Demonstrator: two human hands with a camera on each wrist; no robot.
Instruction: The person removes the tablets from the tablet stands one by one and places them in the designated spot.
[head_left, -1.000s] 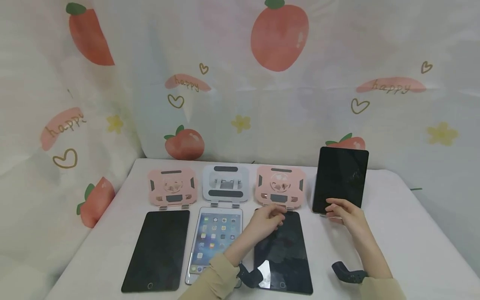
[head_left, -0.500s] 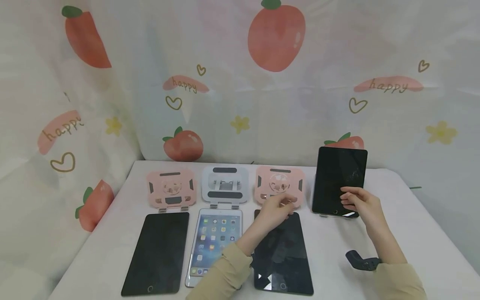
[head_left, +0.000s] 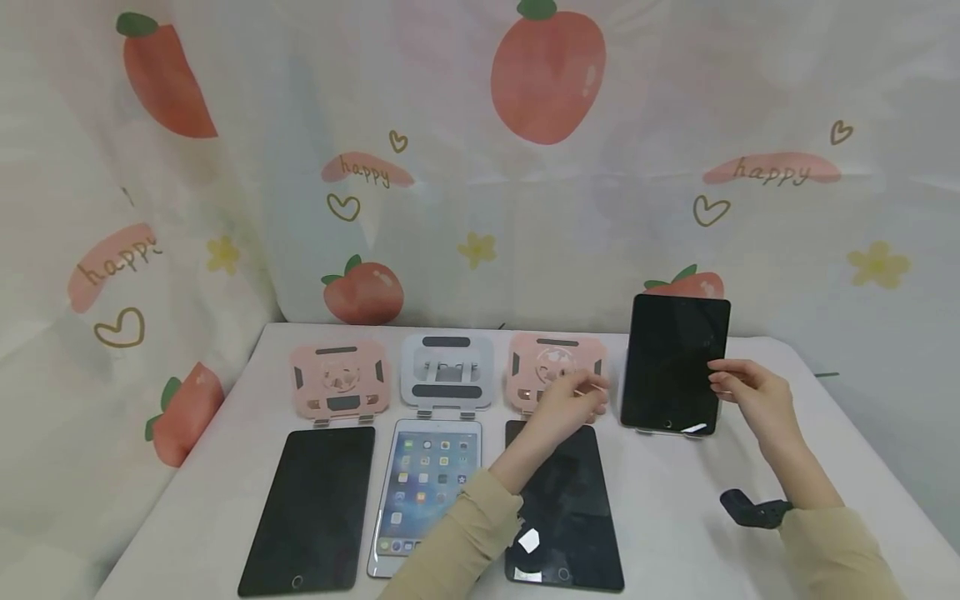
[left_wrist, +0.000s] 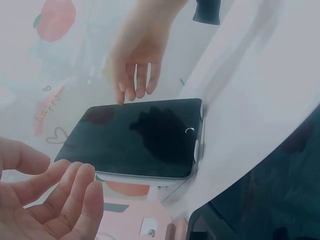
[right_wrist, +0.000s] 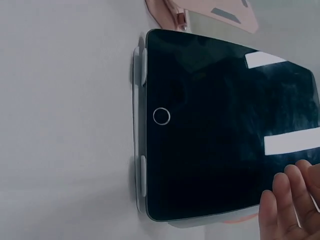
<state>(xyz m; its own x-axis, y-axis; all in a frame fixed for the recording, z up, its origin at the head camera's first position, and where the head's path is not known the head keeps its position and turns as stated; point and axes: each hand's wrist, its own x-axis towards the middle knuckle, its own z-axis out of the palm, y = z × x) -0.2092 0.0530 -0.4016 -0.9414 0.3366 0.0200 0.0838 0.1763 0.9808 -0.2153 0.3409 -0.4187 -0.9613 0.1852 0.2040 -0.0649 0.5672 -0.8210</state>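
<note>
A black tablet (head_left: 671, 358) leans upright on a pale stand (right_wrist: 140, 200), whose two small lips catch its lower edge. My right hand (head_left: 757, 400) is at its right edge, fingertips right by the side and fingers relaxed, as the right wrist view also shows. To the tablet's left, my left hand (head_left: 570, 400) hovers over a pink folding stand (head_left: 522, 367), fingers loosely bent with nothing in them. Beneath the left forearm lies a flat black tablet (head_left: 573, 500), partly hidden by the arm. In the left wrist view, the upright tablet (left_wrist: 110, 140) sits between both hands.
Another pink stand (head_left: 341, 379) and a pale blue stand (head_left: 447, 367) stand in the back row. Before them lie a black tablet (head_left: 311, 508) and a white tablet with a lit screen (head_left: 427, 467). A printed curtain (head_left: 420, 83) hangs behind the white table (head_left: 675, 533).
My right hand has moved from the front of the upright tablet's screen rightward to its edge. The left hand has shifted up and right, from the flat tablet's top to over the pink stand.
</note>
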